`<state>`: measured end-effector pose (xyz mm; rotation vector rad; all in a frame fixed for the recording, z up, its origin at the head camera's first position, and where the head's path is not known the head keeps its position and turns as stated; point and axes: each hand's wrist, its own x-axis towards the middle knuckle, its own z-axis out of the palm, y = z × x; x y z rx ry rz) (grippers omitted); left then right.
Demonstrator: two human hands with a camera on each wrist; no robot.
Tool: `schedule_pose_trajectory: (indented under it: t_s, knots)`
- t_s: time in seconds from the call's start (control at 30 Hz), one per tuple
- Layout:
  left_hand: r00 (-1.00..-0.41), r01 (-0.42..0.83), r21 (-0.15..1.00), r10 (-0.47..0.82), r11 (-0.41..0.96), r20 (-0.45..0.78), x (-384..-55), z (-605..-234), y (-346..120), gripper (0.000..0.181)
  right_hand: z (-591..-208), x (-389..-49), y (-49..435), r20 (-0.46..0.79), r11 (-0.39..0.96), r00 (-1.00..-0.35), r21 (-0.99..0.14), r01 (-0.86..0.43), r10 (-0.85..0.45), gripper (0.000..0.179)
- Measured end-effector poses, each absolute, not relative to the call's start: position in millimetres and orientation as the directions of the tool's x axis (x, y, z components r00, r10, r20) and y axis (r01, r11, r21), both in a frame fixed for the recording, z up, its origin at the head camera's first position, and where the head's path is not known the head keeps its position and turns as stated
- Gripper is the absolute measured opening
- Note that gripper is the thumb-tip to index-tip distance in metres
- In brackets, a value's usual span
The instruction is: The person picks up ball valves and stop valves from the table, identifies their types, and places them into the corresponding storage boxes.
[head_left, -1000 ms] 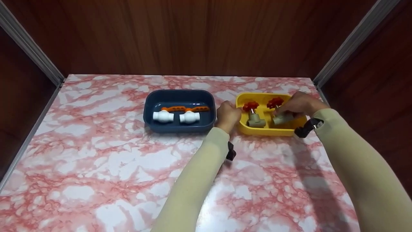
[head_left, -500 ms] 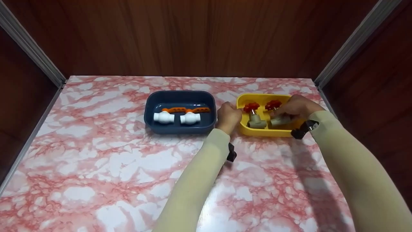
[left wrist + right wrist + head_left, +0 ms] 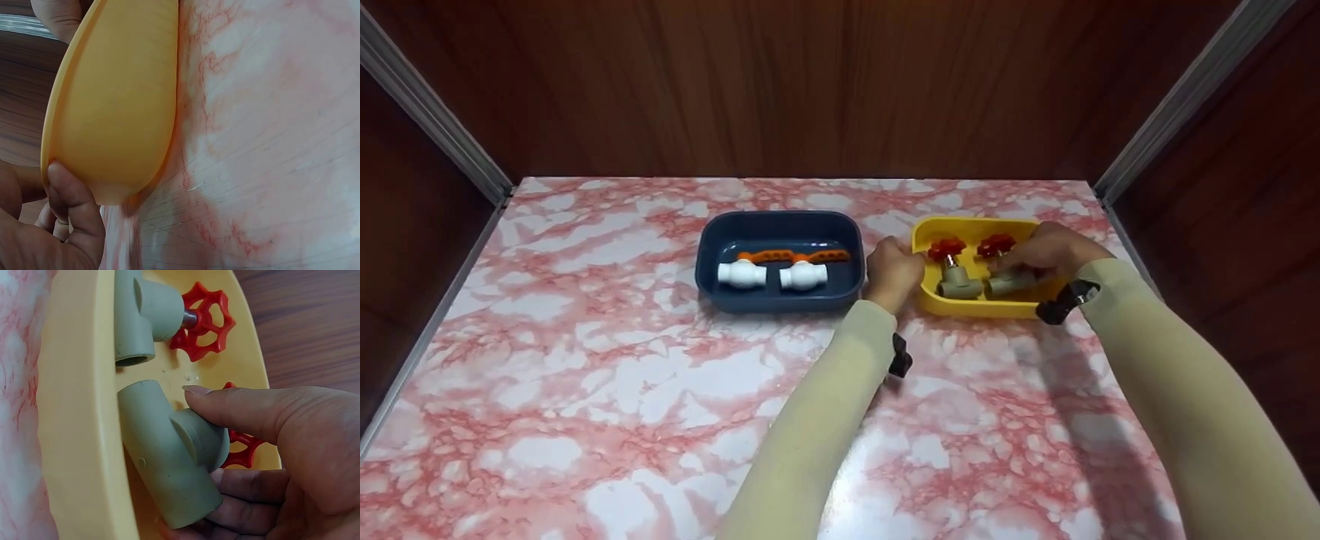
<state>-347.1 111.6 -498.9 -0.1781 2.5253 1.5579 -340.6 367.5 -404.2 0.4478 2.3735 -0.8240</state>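
A yellow plastic bin (image 3: 952, 309) stands on the right of the tabletop with two grey-green stop valves in it, each with a red handwheel. My left hand (image 3: 892, 274) pinches the bin's left end at the rim; in the left wrist view the thumb lies against the outer wall. Inside the bin, my right hand (image 3: 1054, 251) holds the right valve (image 3: 171, 455) by its body, thumb on one side and fingers beneath. That valve lies tilted, its handwheel partly behind the hand. Beside it lies the left valve (image 3: 958, 283), untouched.
To the left of the yellow bin stands a dark blue bin (image 3: 780, 301). Two white ball valves (image 3: 742, 274) with orange lever handles lie in it side by side. Wood-grain panels (image 3: 810, 90) wall the red-and-white marbled table (image 3: 622, 390) at the back and sides.
My right hand has shifted a little to the left with the right valve, bringing it closer to the left valve. The left hand keeps its grip on the yellow bin.
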Motion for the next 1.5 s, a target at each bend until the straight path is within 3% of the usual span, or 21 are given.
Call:
schedule_pose_trajectory:
  t_s: [0.27,0.57,1.13,1.5]
  knots:
    - [-0.982,-0.177,0.876,-0.023,0.449,-0.187,-348.5,-499.5,113.4,0.022,-405.0,-339.9,369.8,-0.612,0.739,-0.781,-0.47,0.482,0.12,0.066]
    - [-0.979,-0.191,0.859,-0.034,0.474,-0.199,-351.0,-499.0,115.9,0.019,-404.8,-338.2,370.4,-0.614,0.737,-0.778,-0.466,0.49,0.129,0.073]
    - [-0.977,-0.199,0.875,-0.016,0.442,-0.214,-351.4,-500.1,114.6,0.014,-389.1,-328.2,352.8,-0.678,0.643,-0.728,-0.515,0.567,0.1,0.066]
    - [-0.978,-0.198,0.849,-0.045,0.489,-0.202,-349.0,-500.7,114.7,0.017,-397.4,-328.8,355.8,-0.693,0.607,-0.714,-0.524,0.598,0.105,0.067]
